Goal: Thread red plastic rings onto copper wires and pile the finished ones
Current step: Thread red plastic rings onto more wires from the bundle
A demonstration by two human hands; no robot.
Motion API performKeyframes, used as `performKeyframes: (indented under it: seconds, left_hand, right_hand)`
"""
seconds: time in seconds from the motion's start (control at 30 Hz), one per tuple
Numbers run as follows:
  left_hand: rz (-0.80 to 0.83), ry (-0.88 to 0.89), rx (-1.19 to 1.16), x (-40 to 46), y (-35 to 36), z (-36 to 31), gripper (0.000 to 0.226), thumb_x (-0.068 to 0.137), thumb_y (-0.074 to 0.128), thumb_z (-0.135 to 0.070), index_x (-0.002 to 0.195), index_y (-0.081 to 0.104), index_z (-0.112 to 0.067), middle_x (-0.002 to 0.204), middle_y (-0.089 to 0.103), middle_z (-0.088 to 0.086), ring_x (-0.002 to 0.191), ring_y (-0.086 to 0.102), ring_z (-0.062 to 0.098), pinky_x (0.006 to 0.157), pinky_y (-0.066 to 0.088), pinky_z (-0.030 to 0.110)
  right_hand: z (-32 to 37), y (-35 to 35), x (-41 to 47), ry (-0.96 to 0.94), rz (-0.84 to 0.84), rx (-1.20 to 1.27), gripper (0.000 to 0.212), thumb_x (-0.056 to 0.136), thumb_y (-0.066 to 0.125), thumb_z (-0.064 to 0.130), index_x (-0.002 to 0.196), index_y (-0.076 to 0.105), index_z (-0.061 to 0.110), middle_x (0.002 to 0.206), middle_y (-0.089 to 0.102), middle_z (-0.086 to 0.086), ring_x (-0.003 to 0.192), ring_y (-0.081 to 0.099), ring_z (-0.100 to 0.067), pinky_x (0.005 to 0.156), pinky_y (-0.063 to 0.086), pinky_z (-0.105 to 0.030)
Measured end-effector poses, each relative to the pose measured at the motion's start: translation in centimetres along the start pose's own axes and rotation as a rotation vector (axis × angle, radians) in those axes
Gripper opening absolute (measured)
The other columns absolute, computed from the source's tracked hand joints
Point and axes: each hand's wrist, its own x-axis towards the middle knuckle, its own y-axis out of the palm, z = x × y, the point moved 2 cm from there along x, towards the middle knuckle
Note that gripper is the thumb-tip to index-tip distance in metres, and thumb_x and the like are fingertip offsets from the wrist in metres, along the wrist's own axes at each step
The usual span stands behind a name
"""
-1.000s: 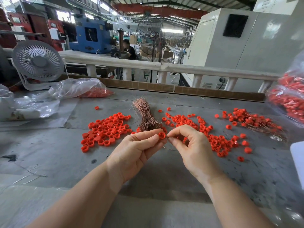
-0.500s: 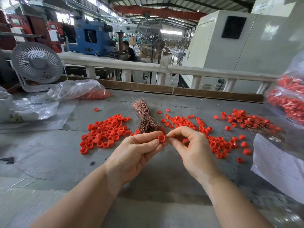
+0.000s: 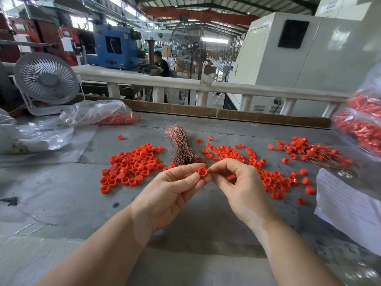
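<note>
Red plastic, small and hard: the ring (image 3: 202, 172) sits at the centre of the frame, pinched between the thumb and forefinger of the left hand (image 3: 175, 190), its open face turned toward the camera so the moulded cross inside shows. The right hand (image 3: 237, 182) meets it from the right, thumb and forefinger closed together as if on a wire end, other fingers curled; a thin dark strand (image 3: 212, 189) loops below the two hands, but whether it has entered the ring cannot be told.

The ring looks light and rigid, smooth enough to slip, so a grip on its outer wall, leaving the bore free, seems best. The wire is likely springy and easily kinked; holding it close to its tip should keep it from buckling.

Loose rings (image 3: 132, 166) lie left of centre on the grey table (image 3: 61, 193), the copper wire bundle (image 3: 181, 145) just above the hands, and the threaded pile (image 3: 313, 151) at the right.
</note>
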Motion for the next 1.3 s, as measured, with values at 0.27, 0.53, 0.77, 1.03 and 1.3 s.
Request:
performKeyframes:
  seconds: [0.27, 0.53, 0.77, 1.03, 1.3]
  left_hand:
    - [0.012, 0.012, 0.014, 0.19, -0.31, 0.16, 0.019, 0.067, 0.059, -0.001, 0.074, 0.076, -0.007, 0.071, 0.069, 0.009, 0.064, 0.068, 0.013, 0.064, 0.057, 0.022]
    - [0.023, 0.026, -0.031, 0.28, -0.31, -0.02, 0.021, 0.068, 0.057, 0.001, 0.073, 0.076, -0.006, 0.071, 0.070, 0.009, 0.065, 0.069, 0.013, 0.063, 0.057, 0.020]
    - [0.017, 0.020, -0.093, 0.28, -0.30, -0.21, 0.021, 0.066, 0.056, 0.002, 0.071, 0.076, -0.005, 0.074, 0.071, 0.010, 0.068, 0.070, 0.013, 0.061, 0.056, 0.019]
    - [0.026, -0.004, -0.125, 0.30, -0.43, -0.25, 0.021, 0.067, 0.056, 0.003, 0.071, 0.076, -0.004, 0.079, 0.072, 0.013, 0.070, 0.070, 0.013, 0.059, 0.056, 0.019]
    - [0.015, -0.016, -0.080, 0.40, -0.49, 0.01, 0.019, 0.066, 0.057, 0.003, 0.071, 0.075, -0.004, 0.079, 0.071, 0.015, 0.071, 0.071, 0.015, 0.062, 0.057, 0.020]
  right_hand:
    - [0.04, 0.07, -0.16, -0.016, -0.022, -0.059, 0.021, 0.082, 0.068, 0.003, 0.074, 0.067, 0.023, 0.069, 0.063, 0.013, 0.062, 0.054, 0.004, 0.061, 0.039, -0.007]
    - [0.09, 0.13, -0.10, -0.041, -0.021, -0.082, 0.018, 0.082, 0.068, 0.003, 0.078, 0.070, 0.021, 0.074, 0.066, 0.004, 0.064, 0.054, -0.001, 0.062, 0.039, -0.009]
    - [0.13, 0.29, -0.11, -0.137, -0.046, -0.179, 0.015, 0.080, 0.069, 0.000, 0.082, 0.072, 0.015, 0.079, 0.066, 0.004, 0.072, 0.057, -0.007, 0.066, 0.044, -0.016]
    - [0.14, 0.68, -0.30, -0.189, 0.007, -0.267, 0.017, 0.078, 0.069, -0.003, 0.084, 0.072, 0.013, 0.079, 0.065, 0.005, 0.078, 0.057, -0.014, 0.073, 0.044, -0.020]
    - [-0.06, 0.65, -0.38, -0.196, 0.039, -0.314, 0.010, 0.078, 0.070, 0.000, 0.078, 0.070, 0.011, 0.072, 0.061, 0.000, 0.072, 0.052, -0.017, 0.069, 0.041, -0.024]
